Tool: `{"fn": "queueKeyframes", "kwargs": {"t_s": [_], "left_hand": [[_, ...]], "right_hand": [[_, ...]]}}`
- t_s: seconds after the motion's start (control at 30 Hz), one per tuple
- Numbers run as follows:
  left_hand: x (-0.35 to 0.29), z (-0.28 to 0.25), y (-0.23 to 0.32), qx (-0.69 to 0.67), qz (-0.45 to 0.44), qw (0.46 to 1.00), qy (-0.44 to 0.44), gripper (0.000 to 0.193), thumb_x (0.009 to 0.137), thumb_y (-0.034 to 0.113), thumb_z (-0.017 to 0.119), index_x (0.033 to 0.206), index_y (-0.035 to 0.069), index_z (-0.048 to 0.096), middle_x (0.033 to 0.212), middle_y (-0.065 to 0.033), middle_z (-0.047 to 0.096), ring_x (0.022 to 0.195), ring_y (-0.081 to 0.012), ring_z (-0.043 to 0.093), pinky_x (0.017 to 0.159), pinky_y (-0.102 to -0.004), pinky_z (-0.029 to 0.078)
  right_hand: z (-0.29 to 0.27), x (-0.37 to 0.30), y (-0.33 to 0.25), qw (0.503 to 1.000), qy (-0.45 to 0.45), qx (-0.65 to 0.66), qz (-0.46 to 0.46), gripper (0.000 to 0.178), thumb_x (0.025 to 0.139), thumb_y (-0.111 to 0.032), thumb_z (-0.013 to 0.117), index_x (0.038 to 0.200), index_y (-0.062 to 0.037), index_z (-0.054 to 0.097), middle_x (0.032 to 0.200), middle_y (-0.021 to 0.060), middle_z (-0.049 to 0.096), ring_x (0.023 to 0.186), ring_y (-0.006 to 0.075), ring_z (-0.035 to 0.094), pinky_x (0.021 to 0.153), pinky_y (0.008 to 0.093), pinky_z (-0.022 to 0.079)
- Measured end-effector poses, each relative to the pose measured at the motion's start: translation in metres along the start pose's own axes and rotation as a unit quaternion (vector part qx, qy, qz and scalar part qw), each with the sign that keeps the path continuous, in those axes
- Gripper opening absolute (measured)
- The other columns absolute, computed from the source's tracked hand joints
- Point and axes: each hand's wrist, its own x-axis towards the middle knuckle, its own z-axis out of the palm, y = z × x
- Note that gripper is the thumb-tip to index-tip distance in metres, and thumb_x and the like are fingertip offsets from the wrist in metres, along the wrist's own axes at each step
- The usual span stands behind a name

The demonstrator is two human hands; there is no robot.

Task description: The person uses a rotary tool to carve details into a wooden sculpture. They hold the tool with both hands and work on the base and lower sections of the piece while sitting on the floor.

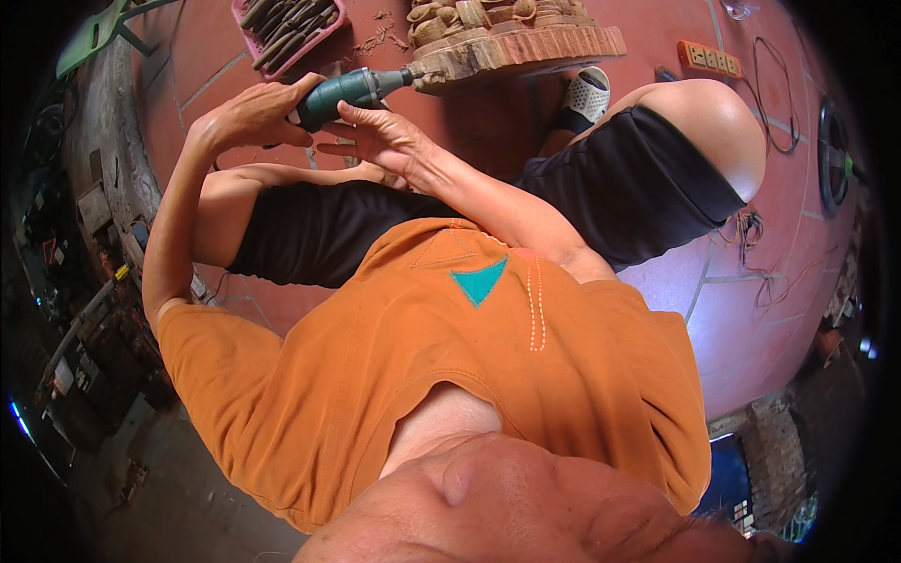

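Note:
A green handheld die grinder [340, 98] with a grey nose lies across in front of me, its tip pointing right. My left hand [266, 114] is closed around the rear of its body. Just below the grinder, my right hand [387, 141] has its fingers stretched and apart, the thumb at the tool's underside. The nose reaches the left edge of a carved wood block [526, 58], which has rounded shapes cut into its top. Whether the bit touches the wood cannot be made out.
A pink basket [253, 42] of chisel-like hand tools stands at the far left, with wood shavings [380, 38] beside it. An orange power strip [709, 59] and loose cables [777, 103] lie on the red tiles at right. My foot in a white perforated shoe [588, 94] is by the block.

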Motion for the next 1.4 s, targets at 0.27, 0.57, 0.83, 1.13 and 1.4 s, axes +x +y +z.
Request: {"fn": "queueKeyframes", "kwargs": {"t_s": [0.27, 0.57, 0.83, 1.13, 1.4], "left_hand": [[-0.0013, 0.0006, 0.0001, 0.037, 0.035, 0.998, 0.024, 0.066, 0.07, 0.02, 0.073, 0.128, 0.01, 0.041, 0.077, -0.0196, 0.061, 0.075, -0.0362, 0.064, 0.067, -0.0434, 0.049], [0.0021, -0.0043, 0.0013, 0.021, -0.017, 0.999, -0.038, 0.08, 0.066, 0.018, 0.075, 0.136, 0.013, 0.037, 0.091, -0.0205, 0.063, 0.09, -0.0392, 0.061, 0.078, -0.0461, 0.046], [0.0014, -0.0029, 0.0003, 0.032, -0.01, 0.999, -0.025, 0.079, 0.066, 0.019, 0.075, 0.136, 0.012, 0.038, 0.091, -0.0211, 0.063, 0.088, -0.04, 0.061, 0.076, -0.0463, 0.046], [-0.0002, -0.0022, 0.0031, 0.018, -0.012, 1.0, -0.007, 0.077, 0.067, 0.019, 0.075, 0.135, 0.012, 0.039, 0.086, -0.0213, 0.063, 0.085, -0.0408, 0.062, 0.073, -0.0471, 0.046], [-0.0004, 0.0033, -0.0009, 0.034, 0.01, 0.999, 0.03, 0.069, 0.072, 0.022, 0.073, 0.131, 0.011, 0.04, 0.081, -0.0217, 0.064, 0.08, -0.0405, 0.064, 0.069, -0.0467, 0.047]], "right_hand": [[0.0008, -0.0019, 0.0019, 1.0, 0.003, 0.013, 0.009, 0.038, 0.086, -0.017, 0.072, 0.119, -0.006, 0.056, 0.117, 0.0112, 0.06, 0.116, 0.0262, 0.055, 0.106, 0.0555, 0.039], [0.0021, -0.0047, 0.004, 0.999, 0.009, 0.031, 0.015, 0.038, 0.087, -0.017, 0.072, 0.119, -0.0055, 0.056, 0.117, 0.0122, 0.059, 0.116, 0.0275, 0.054, 0.108, 0.0551, 0.039], [0.0061, -0.0056, 0.0028, 1.0, 0.004, 0.024, 0.008, 0.039, 0.086, -0.018, 0.072, 0.12, -0.0053, 0.056, 0.119, 0.0128, 0.059, 0.117, 0.0283, 0.054, 0.108, 0.0555, 0.039], [0.0052, -0.0039, 0.0022, 1.0, -0.004, 0.007, -0.007, 0.04, 0.085, -0.019, 0.073, 0.118, -0.0067, 0.056, 0.116, 0.0101, 0.06, 0.116, 0.0276, 0.056, 0.107, 0.0564, 0.04], [0.0061, -0.0035, -0.0006, 1.0, -0.01, 0.001, -0.014, 0.043, 0.085, -0.019, 0.074, 0.12, -0.0098, 0.052, 0.115, 0.0091, 0.06, 0.113, 0.0278, 0.057, 0.103, 0.0577, 0.044]]}}
